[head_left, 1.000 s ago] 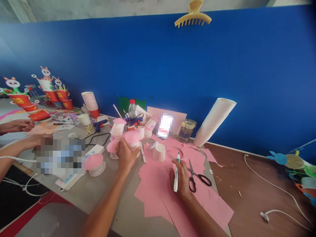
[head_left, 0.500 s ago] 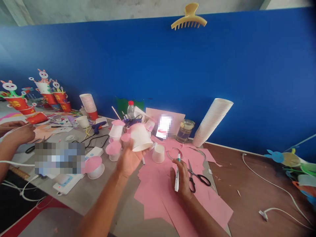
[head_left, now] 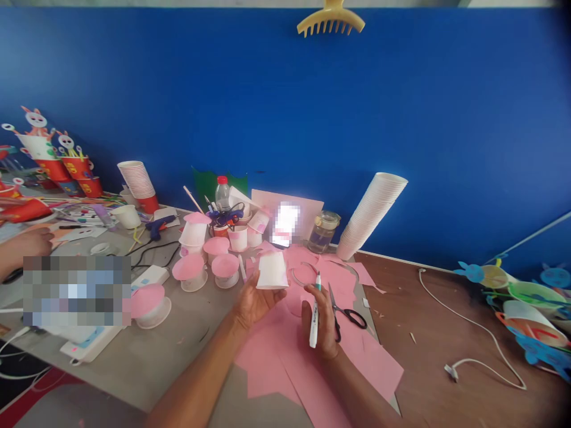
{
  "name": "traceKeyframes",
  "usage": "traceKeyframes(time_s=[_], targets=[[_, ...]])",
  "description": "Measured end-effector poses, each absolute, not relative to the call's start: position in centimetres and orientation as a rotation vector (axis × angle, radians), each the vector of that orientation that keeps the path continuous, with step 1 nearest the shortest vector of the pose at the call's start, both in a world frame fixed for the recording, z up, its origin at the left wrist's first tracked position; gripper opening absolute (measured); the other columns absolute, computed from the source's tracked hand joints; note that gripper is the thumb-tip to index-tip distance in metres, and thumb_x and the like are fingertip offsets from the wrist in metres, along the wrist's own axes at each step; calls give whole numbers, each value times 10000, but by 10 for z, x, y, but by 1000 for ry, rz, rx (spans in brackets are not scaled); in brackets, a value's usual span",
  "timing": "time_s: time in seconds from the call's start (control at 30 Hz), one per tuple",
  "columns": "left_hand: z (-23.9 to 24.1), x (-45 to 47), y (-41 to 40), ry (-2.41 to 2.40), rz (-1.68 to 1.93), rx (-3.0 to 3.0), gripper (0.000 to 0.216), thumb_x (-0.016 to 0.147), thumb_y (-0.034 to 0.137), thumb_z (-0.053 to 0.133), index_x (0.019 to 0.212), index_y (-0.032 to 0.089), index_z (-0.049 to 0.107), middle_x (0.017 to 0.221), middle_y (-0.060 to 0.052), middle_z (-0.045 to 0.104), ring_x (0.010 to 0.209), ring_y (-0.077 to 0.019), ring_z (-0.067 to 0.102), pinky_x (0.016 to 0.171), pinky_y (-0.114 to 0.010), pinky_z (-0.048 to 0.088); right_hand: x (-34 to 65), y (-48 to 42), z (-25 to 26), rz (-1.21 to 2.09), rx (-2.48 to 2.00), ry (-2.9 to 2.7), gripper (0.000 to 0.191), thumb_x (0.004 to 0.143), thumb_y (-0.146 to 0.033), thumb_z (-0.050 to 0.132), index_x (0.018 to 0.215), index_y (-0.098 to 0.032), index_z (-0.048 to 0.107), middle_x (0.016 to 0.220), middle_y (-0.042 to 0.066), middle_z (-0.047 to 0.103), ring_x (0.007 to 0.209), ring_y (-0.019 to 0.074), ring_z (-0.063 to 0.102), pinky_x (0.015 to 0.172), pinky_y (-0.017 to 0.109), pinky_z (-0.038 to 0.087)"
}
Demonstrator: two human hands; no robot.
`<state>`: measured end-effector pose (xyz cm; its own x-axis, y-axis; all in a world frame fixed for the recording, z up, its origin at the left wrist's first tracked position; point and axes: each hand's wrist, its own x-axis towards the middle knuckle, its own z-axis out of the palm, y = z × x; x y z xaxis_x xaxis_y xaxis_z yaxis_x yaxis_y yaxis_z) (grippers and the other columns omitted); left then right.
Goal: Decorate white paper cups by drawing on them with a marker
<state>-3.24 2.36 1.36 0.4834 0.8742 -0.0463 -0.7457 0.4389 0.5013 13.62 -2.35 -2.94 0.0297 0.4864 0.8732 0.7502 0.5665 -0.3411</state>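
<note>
With the pink paper sheets [head_left: 263, 368] spread below the left hand [head_left: 259, 303] and the right hand [head_left: 323, 324], a light hold probably serves best, firm enough to steady the white paper cup [head_left: 272, 270] without denting its thin wall. The cup sits upside down within the left hand's grip, its wide rim held by the thumb at its left edge and fingers curled beneath, its narrow base uppermost. Just right of that grip, the right hand wraps the slim white marker [head_left: 314, 326], whose tip points upward, clear of the cup.
</note>
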Motion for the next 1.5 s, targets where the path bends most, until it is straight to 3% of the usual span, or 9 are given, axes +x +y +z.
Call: traceKeyframes(time_s=[0.3,0.6,0.73,0.83,1.1,1.4,1.5], targets=[[12,-27,18,246,978,386,432,815,421,596,1144,140,614,1016,-108,706,946,-258,664,920,-407,462,126,-31,-14,-255,-810,-1712,514,872,-47,493,1357,-201,423,1177,145,614,1143,276,601,934,559,511],[18,-19,15,233,939,434,308,877,303,493,1014,94,673,913,-106,720,871,-234,662,913,-398,458,121,-35,-11,-307,-733,-1776,517,845,5,487,1330,-170,445,1212,160,630,1187,266,586,971,569,492],[15,-18,10,244,937,522,423,904,484,503,1066,127,662,935,-103,719,937,-251,658,894,-390,463,121,-35,-13,-330,-731,-1780,488,867,-25,483,1328,-182,452,1217,148,638,1257,276,537,955,560,514],[12,-17,4,232,935,667,552,817,630,582,1047,136,671,943,-96,713,990,-268,644,839,-356,484,121,-36,-15,-329,-726,-1786,515,863,-17,486,1349,-181,439,1252,151,626,1251,271,545,957,549,519],[7,-19,8,261,1009,730,330,842,419,647,1003,133,678,926,-77,712,852,-187,656,810,-299,502,120,-38,-12,-168,-690,-1809,577,881,-33,443,1420,-224,363,1285,142,596,1231,262,566,921,515,559],[6,-21,4,278,874,728,497,859,561,543,884,86,687,833,-134,710,949,-270,653,830,-356,504,120,-41,-15,-178,-651,-1826,592,877,-26,452,1434,-208,363,1387,152,536,1314,285,499,995,554,511],[4,-21,4,241,833,748,524,851,586,541,934,90,685,854,-135,711,974,-272,646,853,-360,494,120,-41,-13,-169,-636,-1833,605,887,-33,439,1453,-225,339,1407,132,521,1300,264,514,1016,548,498]])
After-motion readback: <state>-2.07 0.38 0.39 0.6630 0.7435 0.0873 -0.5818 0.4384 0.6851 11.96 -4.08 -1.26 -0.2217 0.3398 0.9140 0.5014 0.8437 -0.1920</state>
